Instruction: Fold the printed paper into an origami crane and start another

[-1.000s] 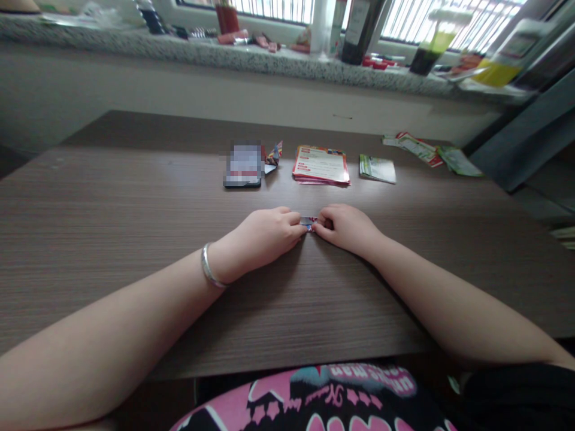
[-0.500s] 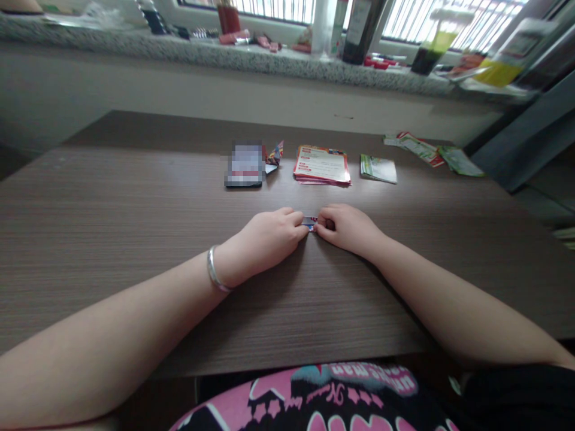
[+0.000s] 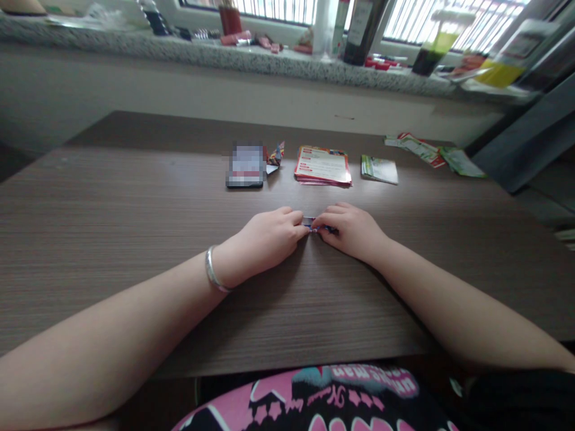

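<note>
A small folded piece of coloured paper [image 3: 308, 222] lies on the brown wooden table [image 3: 135, 203], mostly hidden between my two hands. My left hand [image 3: 265, 239], a silver bangle on its wrist, is curled with its fingertips pinching the paper's left end. My right hand [image 3: 353, 230] is closed on the paper's right end, fingers pressed down over it. Both hands rest on the tabletop near its middle.
Behind the hands lie a dark phone [image 3: 245, 166], a folded paper figure [image 3: 274, 157], a stack of red-edged leaflets [image 3: 323, 166], green leaflets [image 3: 380, 169] and more papers [image 3: 420, 146] at the far right. Bottles and clutter crowd the stone windowsill [image 3: 269, 57].
My right hand's fingers have shifted slightly over the paper, covering more of it. My left hand and everything on the table stay where they were.
</note>
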`<state>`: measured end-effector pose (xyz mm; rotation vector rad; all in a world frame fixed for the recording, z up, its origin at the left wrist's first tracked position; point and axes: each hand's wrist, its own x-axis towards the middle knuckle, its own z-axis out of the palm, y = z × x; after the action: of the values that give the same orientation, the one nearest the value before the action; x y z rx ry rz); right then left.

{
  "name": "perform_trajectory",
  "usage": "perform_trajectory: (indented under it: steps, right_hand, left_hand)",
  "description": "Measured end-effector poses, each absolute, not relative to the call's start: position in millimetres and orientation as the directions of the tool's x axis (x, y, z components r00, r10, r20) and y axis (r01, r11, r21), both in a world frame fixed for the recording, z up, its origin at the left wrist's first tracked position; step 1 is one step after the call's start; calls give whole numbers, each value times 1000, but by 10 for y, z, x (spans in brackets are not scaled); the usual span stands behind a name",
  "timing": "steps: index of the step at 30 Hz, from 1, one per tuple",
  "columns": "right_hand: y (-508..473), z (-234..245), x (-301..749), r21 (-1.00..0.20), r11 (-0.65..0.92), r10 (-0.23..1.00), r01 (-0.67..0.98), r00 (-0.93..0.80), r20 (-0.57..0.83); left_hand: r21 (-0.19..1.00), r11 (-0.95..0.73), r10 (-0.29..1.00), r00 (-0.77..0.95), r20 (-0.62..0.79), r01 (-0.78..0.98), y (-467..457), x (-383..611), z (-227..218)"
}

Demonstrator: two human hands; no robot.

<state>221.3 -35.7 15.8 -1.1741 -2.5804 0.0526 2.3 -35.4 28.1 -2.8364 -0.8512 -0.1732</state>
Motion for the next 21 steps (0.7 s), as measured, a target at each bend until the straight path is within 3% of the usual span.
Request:
perform_trajectory:
  steps: [12, 21]
  right_hand:
    - [-507, 369, 2114, 117, 608, 778, 785, -619, 112]
    - [-527, 467, 2118, 155, 557, 824, 816, -567, 27]
  left_hand:
    - [-170, -801, 557, 819, 139, 574, -402, 42, 277]
    - [-166, -778, 592, 795, 131, 606, -427, 30, 311]
